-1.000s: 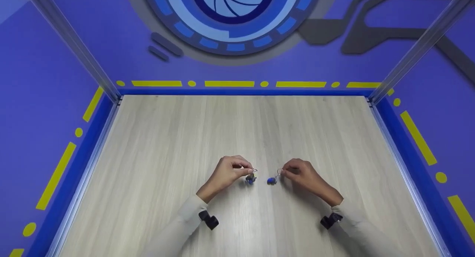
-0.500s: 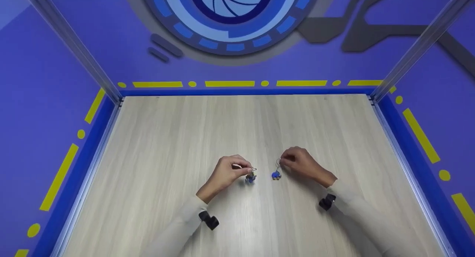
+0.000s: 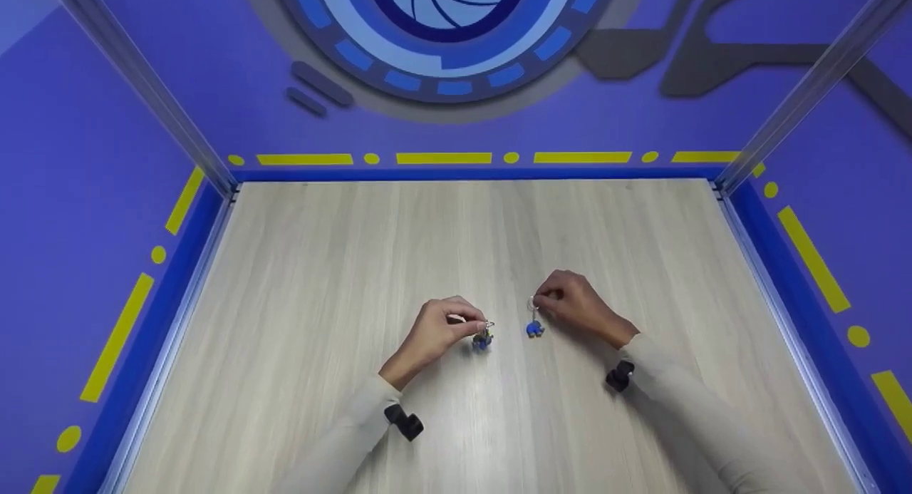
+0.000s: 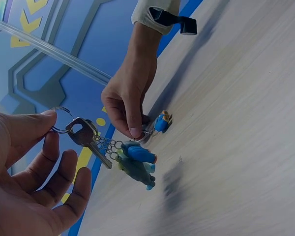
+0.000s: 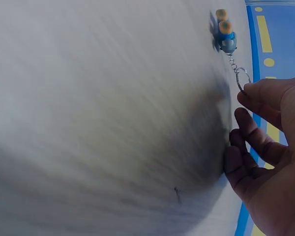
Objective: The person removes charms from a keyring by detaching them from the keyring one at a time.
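Between thumb and index finger, my left hand (image 3: 436, 333) pinches a metal key ring (image 4: 69, 112). From the ring hang a key (image 4: 81, 133) and, on short chains, a blue animal figurine (image 4: 140, 154) and a grey-green one (image 4: 133, 168), both above the tabletop. To its right and farther back, my right hand (image 3: 581, 309) pinches another split ring (image 5: 238, 83). A short chain joins that ring to a small blue elephant-like charm (image 3: 534, 328) with orange feet (image 5: 225, 26). Whether this charm touches the table cannot be told. The two sets are apart.
The pale wood-grain table (image 3: 342, 251) is bounded by blue printed walls (image 3: 456, 134) at the back and sides. Metal posts (image 3: 791, 102) stand at the back corners. A black wrist camera (image 3: 404, 422) sits on each sleeve.
My right hand has moved away from me and slightly left, taking its ring and blue charm along; the charm has turned. My left hand has stayed nearly still with its keys.
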The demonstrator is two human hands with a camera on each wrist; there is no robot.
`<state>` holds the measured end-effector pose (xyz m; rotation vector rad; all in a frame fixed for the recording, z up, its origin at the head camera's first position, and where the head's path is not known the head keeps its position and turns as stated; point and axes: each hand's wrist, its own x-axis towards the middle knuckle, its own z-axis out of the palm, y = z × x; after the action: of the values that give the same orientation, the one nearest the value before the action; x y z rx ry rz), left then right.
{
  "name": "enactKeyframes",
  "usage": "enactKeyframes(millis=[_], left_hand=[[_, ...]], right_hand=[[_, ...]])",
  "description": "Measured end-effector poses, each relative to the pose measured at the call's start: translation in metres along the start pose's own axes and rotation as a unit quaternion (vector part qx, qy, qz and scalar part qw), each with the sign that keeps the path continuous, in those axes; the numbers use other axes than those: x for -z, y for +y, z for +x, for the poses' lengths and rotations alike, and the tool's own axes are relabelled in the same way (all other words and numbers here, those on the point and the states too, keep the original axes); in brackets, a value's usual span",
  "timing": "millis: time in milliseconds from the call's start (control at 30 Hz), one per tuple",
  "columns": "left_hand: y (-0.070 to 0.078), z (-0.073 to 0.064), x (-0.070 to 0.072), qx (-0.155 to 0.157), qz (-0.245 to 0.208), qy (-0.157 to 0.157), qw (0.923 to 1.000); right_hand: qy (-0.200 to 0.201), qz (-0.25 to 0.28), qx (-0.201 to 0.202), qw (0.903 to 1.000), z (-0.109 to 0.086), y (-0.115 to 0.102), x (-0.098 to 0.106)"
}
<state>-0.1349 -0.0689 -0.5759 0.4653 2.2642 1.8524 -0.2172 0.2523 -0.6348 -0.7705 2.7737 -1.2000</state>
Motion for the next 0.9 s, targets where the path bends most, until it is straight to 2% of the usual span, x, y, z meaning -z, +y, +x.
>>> enactKeyframes(millis=[167, 333, 467, 567, 700, 900], left_hand=[[-0.002, 0.000, -0.001, -0.003, 0.010, -0.006, 0.9999], [-0.001, 0.000, 0.000, -0.005, 0.022, -0.005, 0.9997], [-0.001, -0.001, 0.001, -0.001, 0.019, -0.004, 0.9998], [-0.001, -0.001, 0.000, 0.000, 0.019, -0.005, 0.9998], [0.001, 0.000, -0.002, -0.002, 0.017, -0.006, 0.9998], [0.001, 0.002, -0.005, -0.008, 0.012, -0.008, 0.9999]], right_hand=[[-0.001, -0.022, -0.006, 0.9998, 0.000, 0.003, -0.002], [-0.010, -0.044, -0.017, 0.9989, -0.002, -0.006, -0.002], [-0.024, -0.061, 0.012, 0.9978, -0.005, -0.017, -0.003], [-0.019, -0.061, 0.048, 0.9968, -0.009, -0.025, -0.004], [-0.005, -0.037, 0.097, 0.9946, -0.016, -0.035, -0.005], [-0.010, 0.044, 0.133, 0.9901, -0.025, -0.052, -0.005]])
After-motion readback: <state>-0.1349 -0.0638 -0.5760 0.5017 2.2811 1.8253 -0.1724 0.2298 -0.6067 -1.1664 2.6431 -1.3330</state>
